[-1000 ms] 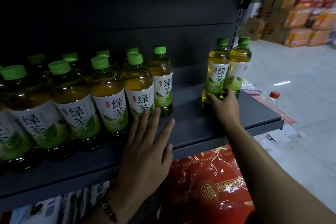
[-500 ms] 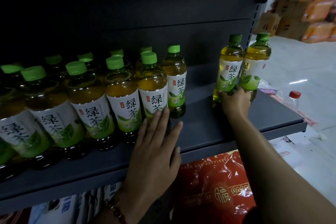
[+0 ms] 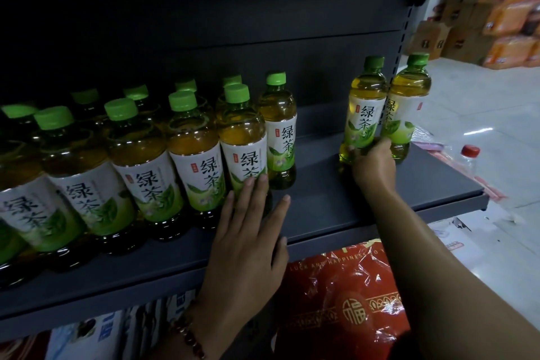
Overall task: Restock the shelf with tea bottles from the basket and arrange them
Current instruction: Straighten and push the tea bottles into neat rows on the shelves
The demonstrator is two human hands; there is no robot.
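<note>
Our left hand [image 3: 248, 231] lay spread flat against the packed row's end bottle [image 3: 244, 137] while our right hand [image 3: 372, 162] gripped two tea bottles [image 3: 385, 108] by their bases, where a hasty slide risked toppling them.

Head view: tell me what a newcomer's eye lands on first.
Rows of green-capped tea bottles crowd the left of the dark shelf. The right hand grips two bottles standing apart near the right end, while the left hand lies flat against the front row.

Bare forearms; brown beaded bracelet [image 3: 188, 337] on left wrist.
</note>
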